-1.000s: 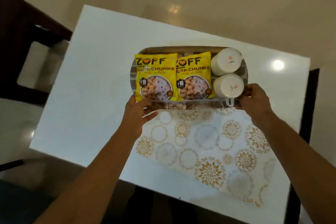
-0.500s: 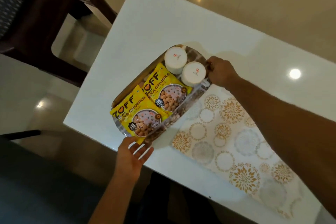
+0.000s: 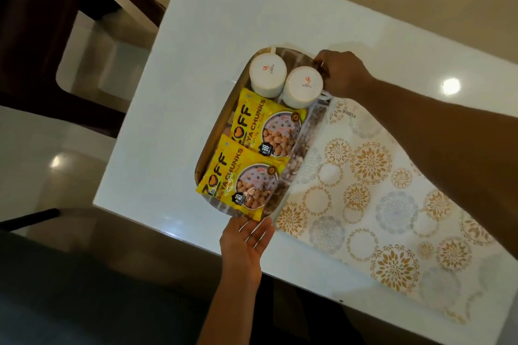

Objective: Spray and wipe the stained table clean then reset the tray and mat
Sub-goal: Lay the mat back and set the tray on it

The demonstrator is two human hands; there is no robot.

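Two hands are on a long tray (image 3: 304, 131) that sits on a white desk (image 3: 196, 36). The right hand (image 3: 343, 75) is at the far end of the tray, and its fingers are curled round the rim there, so it grips the tray. The left hand (image 3: 246, 244) is at the near end, palm up, with its fingers straight and tucked just under the rim; it holds nothing tight. The tray lies slanted on the desk, with one long side right beside a mat (image 3: 378, 204). I cannot tell if that side sits on the mat's edge or only touches it. The mat is pale, with gold and grey round flower shapes, and it lies flat on the right part of the desk, reaching close to the near edge. Inside the tray are two white cups (image 3: 267, 74), both upside down, side by side at the far end. The second cup (image 3: 304, 87) is the one closer to the right hand. Next to the cups lie two yellow snack packets. The far packet (image 3: 266, 126) touches the cups, and the near packet (image 3: 241, 179) lies partly over it and hangs a little past the tray's near end. A dark chair (image 3: 70, 22) stands past the left side of the desk, on a shiny pale floor (image 3: 42, 134).
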